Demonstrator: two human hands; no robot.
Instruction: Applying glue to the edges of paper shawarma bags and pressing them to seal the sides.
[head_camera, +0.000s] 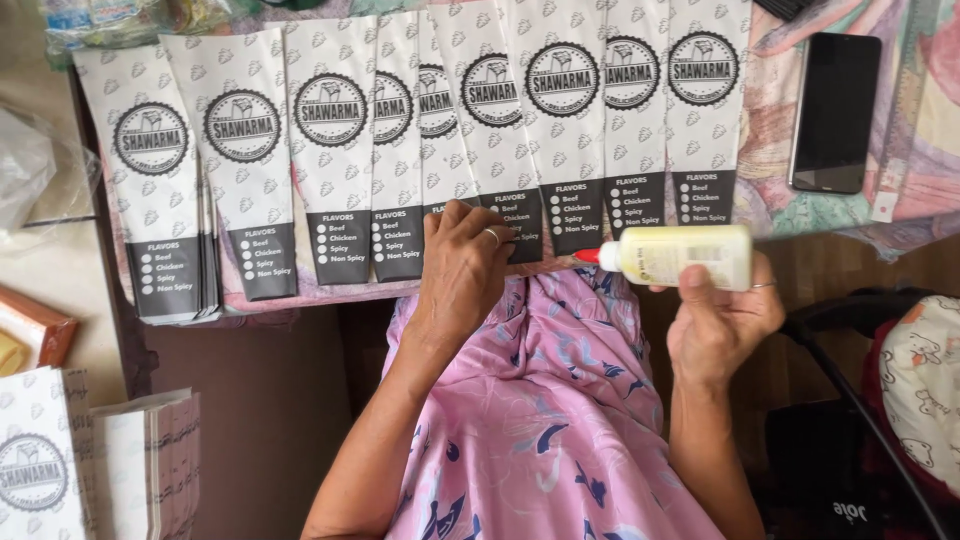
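Head view has us looking down at our right hand, closed around a pale yellow glue bottle held sideways, its red nozzle pointing toward our left hand. Our left hand lies palm down, fingers curled onto the lower edge of a printed paper sleeve. Beyond both hands we see a row of overlapping sleeves along the table edge. Past our right hand, a dark phone rests on a floral cloth. Below us, pink patterned fabric covers our lap.
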